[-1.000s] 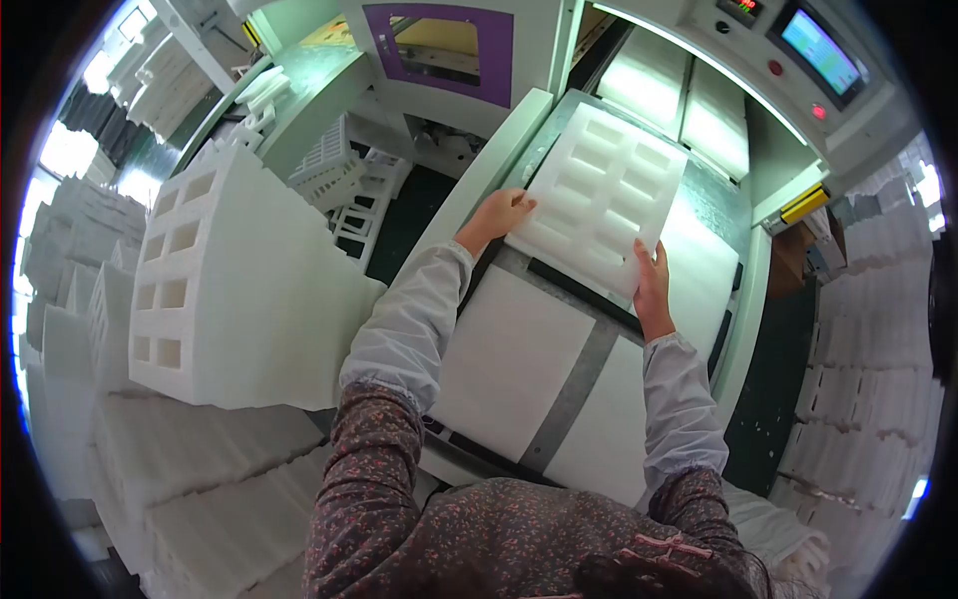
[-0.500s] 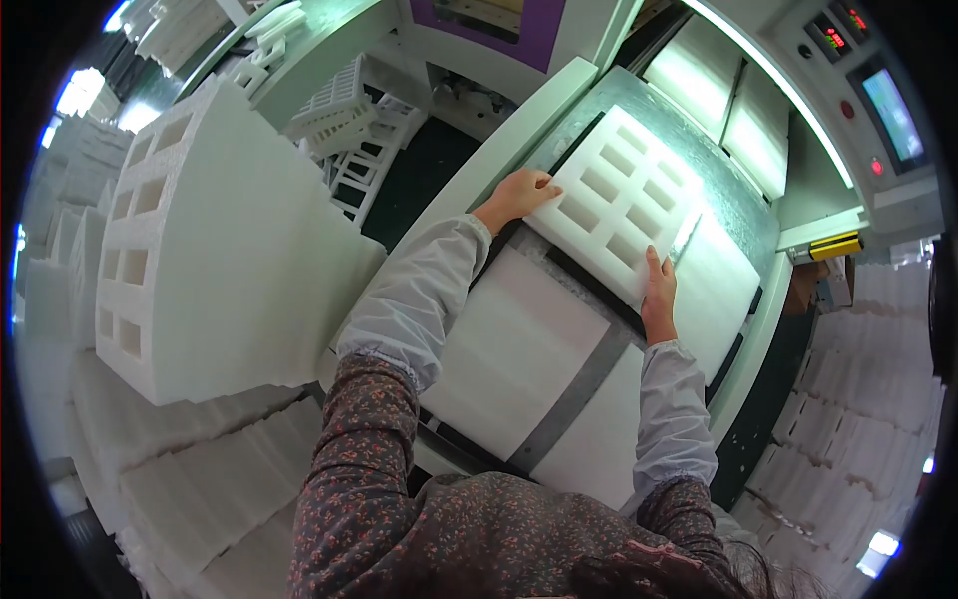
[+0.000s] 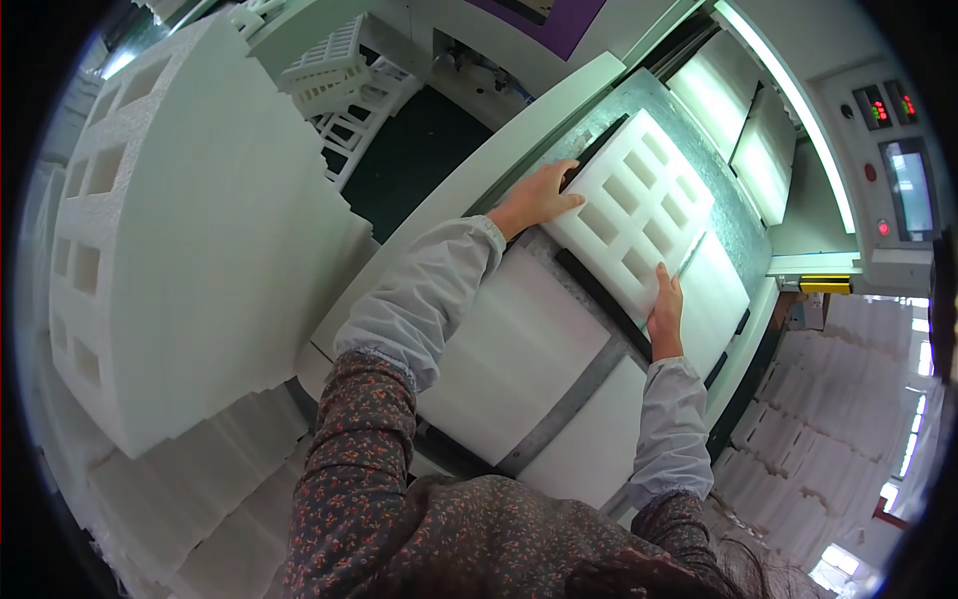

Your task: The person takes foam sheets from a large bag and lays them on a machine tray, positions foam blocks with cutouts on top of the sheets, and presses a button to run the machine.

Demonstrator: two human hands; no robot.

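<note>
A white foam panel [image 3: 629,226] with rows of rectangular holes lies tilted over the machine bed, between my two hands. My left hand [image 3: 539,198] is closed on its left corner, thumb along the edge and the other fingers partly hidden. At the near right edge, my right hand [image 3: 666,317] grips the panel with the thumb on top; its other fingers are hidden behind. Below the panel are plain white foam sheets [image 3: 509,339], parted by a grey metal strip [image 3: 564,404]. Another plain white sheet [image 3: 720,299] lies to the right of the panel.
A tall stack of holed foam panels [image 3: 220,220] stands at left. Cut foam frames [image 3: 334,75] lie beyond it. Plain white blocks [image 3: 714,85] sit at the machine's back, under a light tube. A control panel [image 3: 908,190] is at upper right; stacked foam [image 3: 828,399] stands lower right.
The view has shifted slightly, bringing the left stack closer. Both hands stay on the holed panel, which has barely moved against the bed; the left fingers now reach further over its corner.
</note>
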